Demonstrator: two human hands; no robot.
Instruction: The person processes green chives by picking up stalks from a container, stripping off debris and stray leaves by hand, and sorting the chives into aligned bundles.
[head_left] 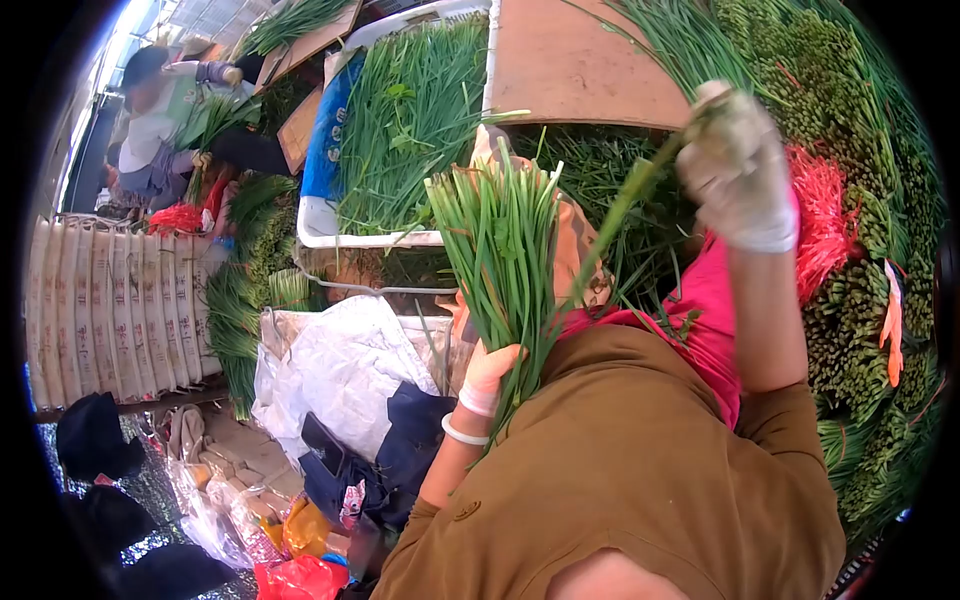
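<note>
My left hand (486, 372), in a pale glove with a white bangle at the wrist, is wrapped round a bunch of long green stalks (495, 240). The cut, paler ends point up and the leaves hang down past the wrist. Raised at the right is my right hand (735, 165), in a whitish glove and blurred by motion. Its fingers are closed on a few green stalks (632, 205), which slant down to the left toward the bunch.
A white crate (318, 218) holds loose green stalks, with a brown board (580, 65) beside it. Bundled stalks (860, 350) and red strings (820, 220) lie at the right. A white sack (335, 360) and plastic bags are at lower left. Co-workers (150, 150) sit at upper left.
</note>
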